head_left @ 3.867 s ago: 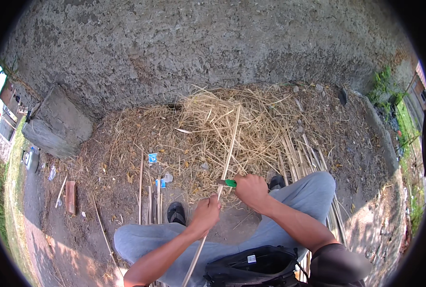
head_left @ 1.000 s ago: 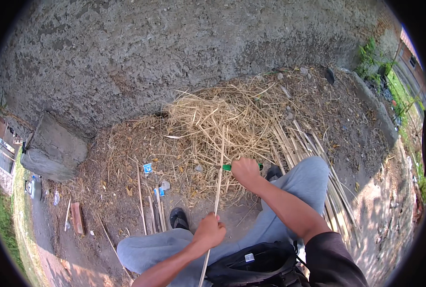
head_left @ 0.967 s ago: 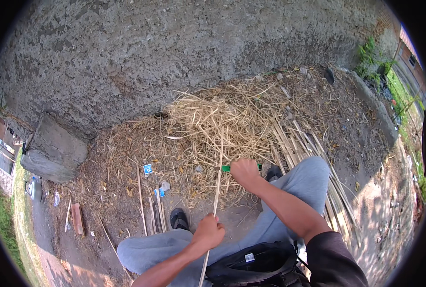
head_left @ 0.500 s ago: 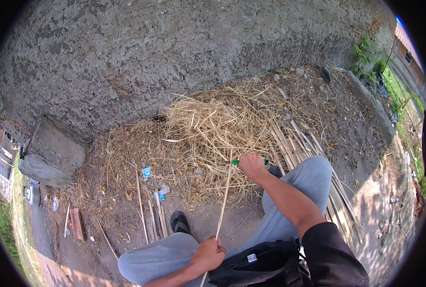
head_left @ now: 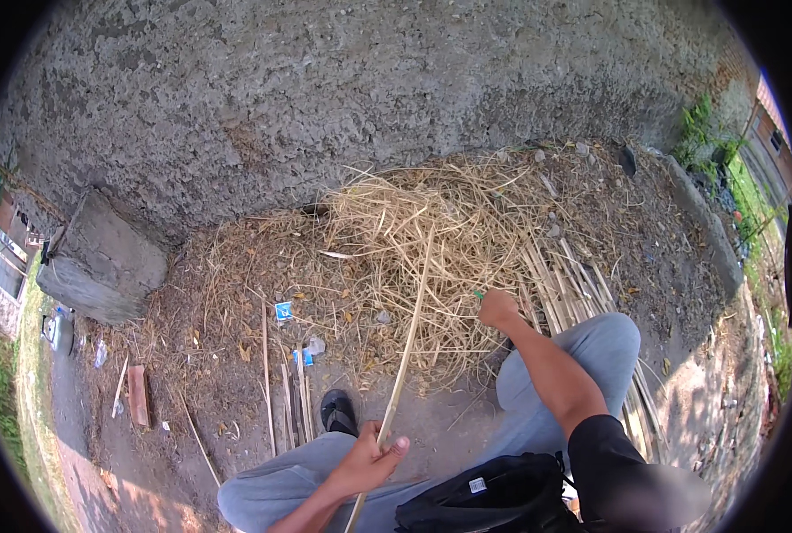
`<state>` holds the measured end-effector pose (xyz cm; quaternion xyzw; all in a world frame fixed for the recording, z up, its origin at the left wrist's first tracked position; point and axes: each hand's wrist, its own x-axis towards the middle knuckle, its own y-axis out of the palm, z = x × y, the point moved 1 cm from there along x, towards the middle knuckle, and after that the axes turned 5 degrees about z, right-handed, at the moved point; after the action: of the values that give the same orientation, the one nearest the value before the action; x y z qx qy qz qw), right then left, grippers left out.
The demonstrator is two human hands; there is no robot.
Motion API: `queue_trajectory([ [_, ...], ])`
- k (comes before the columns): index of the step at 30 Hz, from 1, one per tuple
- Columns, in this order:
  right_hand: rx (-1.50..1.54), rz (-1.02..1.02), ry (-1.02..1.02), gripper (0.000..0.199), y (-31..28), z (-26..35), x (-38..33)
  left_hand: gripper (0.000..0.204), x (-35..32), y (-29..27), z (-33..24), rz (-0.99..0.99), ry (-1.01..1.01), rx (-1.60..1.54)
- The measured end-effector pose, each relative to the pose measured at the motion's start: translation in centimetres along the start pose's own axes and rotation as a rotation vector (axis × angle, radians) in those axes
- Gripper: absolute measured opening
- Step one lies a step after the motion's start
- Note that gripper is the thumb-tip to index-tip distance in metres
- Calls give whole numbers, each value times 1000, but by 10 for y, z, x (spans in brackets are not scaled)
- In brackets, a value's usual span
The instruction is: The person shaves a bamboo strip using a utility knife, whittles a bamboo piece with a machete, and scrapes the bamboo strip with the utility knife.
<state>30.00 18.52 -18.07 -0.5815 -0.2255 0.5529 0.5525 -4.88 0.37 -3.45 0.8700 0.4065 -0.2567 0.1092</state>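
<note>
A long pale bamboo strip [head_left: 408, 355] slants up from my lap toward the shavings, its upper end free in the air. My left hand [head_left: 369, 464] is wrapped round its lower part, the thumb lifted outward. Off to the strip's right, apart from it, my right hand [head_left: 500, 308] is closed on a green tool [head_left: 479, 294]. Only a bit of green pokes out beside the fingers, so its kind cannot be made out. Behind both hands lies a heap of straw-coloured shavings [head_left: 396, 218].
Several split strips [head_left: 560, 280] lie beside my right knee, with more strips [head_left: 267, 373] left of my shoe. A rough wall [head_left: 325, 98] rises behind the heap. A concrete block [head_left: 107, 253] stands at left, near a reddish brick piece [head_left: 138, 395]. A black bag [head_left: 494, 502] rests on my lap.
My right hand has moved right, away from the strip, with the green tool turned in it. The strip sits higher, tilting more to the right, and my left thumb has lifted.
</note>
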Motion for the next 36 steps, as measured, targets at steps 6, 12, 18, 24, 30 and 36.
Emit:
queue_trajectory([
  [6, 384, -144, -206, 24, -53, 60, -53, 27, 18, -17, -30, 30, -86, -305],
  [12, 545, -187, -281, 21, -94, 65, -111, 22, 19, -24, -46, -1, 26, -420],
  [18, 352, -231, -625, 13, -82, 59, -163, 27, 26, -21, -48, -152, -115, -215],
  [24, 61, -228, -697, 11, -47, 84, -166, 38, 43, -18, -43, -159, -222, -365],
  [30, -20, -223, -686, 11, -48, 90, -176, 35, 53, -8, -45, -113, -200, -401],
  [36, -57, -214, -659, 11, -45, 91, -175, 32, 75, 4, -13, -204, -232, -337],
])
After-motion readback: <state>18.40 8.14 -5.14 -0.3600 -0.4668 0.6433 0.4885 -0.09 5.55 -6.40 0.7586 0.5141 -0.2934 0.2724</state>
